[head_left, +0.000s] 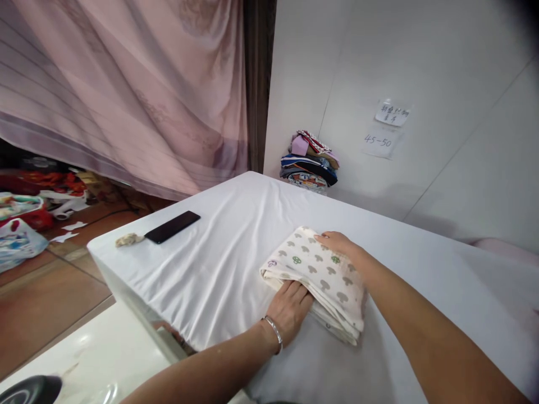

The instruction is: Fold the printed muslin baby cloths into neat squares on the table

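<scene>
A folded white cloth (314, 264), printed with grey mushrooms and a few green and purple ones, lies on the white-covered table. My left hand (288, 308), with a silver bangle at the wrist, has its fingers tucked into the near-side fold, so the fingertips are hidden between the layers. At the cloth's far right edge, my right hand (339, 244) grips it with thumb and finger on the patterned top, the other fingers out of sight. Several layers show along the cloth's near edge.
A black phone (173, 226) with a fluffy charm (127, 240) lies on the table's left side. Folded clothes (309, 160) are stacked by the wall beyond the far edge. A pink curtain (177, 95) hangs at left. A white surface (96, 359) adjoins at lower left.
</scene>
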Demonstrator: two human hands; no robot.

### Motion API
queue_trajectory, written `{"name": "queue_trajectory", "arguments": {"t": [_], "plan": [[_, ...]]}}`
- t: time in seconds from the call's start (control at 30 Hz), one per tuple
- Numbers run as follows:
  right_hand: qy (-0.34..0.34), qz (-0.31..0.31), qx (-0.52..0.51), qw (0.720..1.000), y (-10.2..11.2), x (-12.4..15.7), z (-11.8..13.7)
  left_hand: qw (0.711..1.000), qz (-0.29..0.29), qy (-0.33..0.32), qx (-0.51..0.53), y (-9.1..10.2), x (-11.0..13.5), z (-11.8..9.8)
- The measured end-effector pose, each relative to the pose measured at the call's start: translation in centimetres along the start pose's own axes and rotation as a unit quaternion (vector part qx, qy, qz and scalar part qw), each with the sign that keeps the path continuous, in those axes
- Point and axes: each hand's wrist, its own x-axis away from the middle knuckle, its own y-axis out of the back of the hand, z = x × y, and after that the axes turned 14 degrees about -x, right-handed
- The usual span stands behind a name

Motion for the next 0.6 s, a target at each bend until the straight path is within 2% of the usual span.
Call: {"name": "queue_trajectory", "arguments": {"t": [0.1,0.2,0.33,0.43,0.6], "plan": [[-0.002,-0.002,0.003,1.000,-0.4,-0.7,0.2,1.000,-0.010,0.013,0.007,-0.3,0.2,0.1],[0.007,-0.035,0.022,0.999,-0.9,-0.7,0.2,0.999,-0.018,0.022,0.031,-0.2,0.0,0.6],[0.012,-0.063,0.060,0.996,-1.4,-0.7,-0.5,0.997,0.019,0.013,0.071,0.1,-0.6,1.1],[-0.007,-0.043,0.041,0.998,-1.3,-1.0,-1.0,0.996,0.041,0.010,0.081,0.0,-0.8,1.2],[-0.014,0.031,-0.091,0.995,-0.1,-2.6,-0.2,0.995,0.031,0.032,0.091,-0.5,-0.7,0.7]]}}
